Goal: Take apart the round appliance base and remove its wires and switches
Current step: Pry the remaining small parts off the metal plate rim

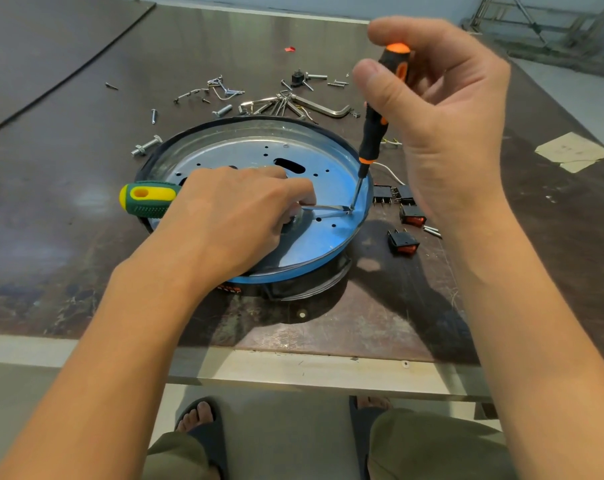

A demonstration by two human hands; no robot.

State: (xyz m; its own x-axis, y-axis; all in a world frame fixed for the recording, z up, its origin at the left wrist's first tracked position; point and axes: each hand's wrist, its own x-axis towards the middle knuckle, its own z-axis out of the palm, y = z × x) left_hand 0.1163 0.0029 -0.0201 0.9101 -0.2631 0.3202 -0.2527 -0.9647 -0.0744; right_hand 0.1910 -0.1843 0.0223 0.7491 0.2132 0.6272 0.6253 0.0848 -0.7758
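Silvery-blue round metal appliance base (259, 157), black-rimmed, dotted with dark holes. In the left hand (231, 209), green-and-yellow screwdriver (148, 199); in the right hand (442, 109), black-and-orange screwdriver (373, 133). Beside it, black-and-red rocker switches (402, 242).

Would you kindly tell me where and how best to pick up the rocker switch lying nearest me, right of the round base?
Pinch the rocker switch across its black body's side walls, coming from above. It lies clear of the round base and the other switches, so both walls are free; prongs stick out at its far end and the red rocker fills its near end.
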